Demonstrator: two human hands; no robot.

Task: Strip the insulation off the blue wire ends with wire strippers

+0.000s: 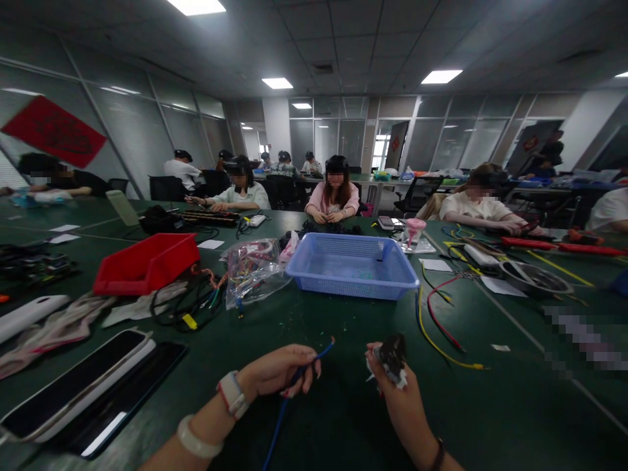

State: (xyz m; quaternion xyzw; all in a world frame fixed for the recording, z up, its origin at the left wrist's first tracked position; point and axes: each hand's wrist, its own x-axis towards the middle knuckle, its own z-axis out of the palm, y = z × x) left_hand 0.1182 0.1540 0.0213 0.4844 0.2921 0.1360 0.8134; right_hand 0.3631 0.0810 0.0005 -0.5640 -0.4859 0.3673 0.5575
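My left hand (287, 371) is closed around a blue wire (277, 428), pinching it near one end. That end points up and to the right, and its tip looks like bare copper. The rest of the wire hangs down past the bottom edge of the view. A short gap to the right, my right hand (392, 386) grips a dark, blunt object (392, 356) with torn white material around it; its kind is not clear. Beyond both hands stands a blue plastic basket (353, 291) with small bits on its bottom.
A red bin (142, 265) and a clear bag of wires (255, 268) stand left of the basket. Two phones (132, 392) lie at the near left. Yellow and red wires (426, 327) lie on the right. Several people (334, 193) sit around the green table (490, 405).
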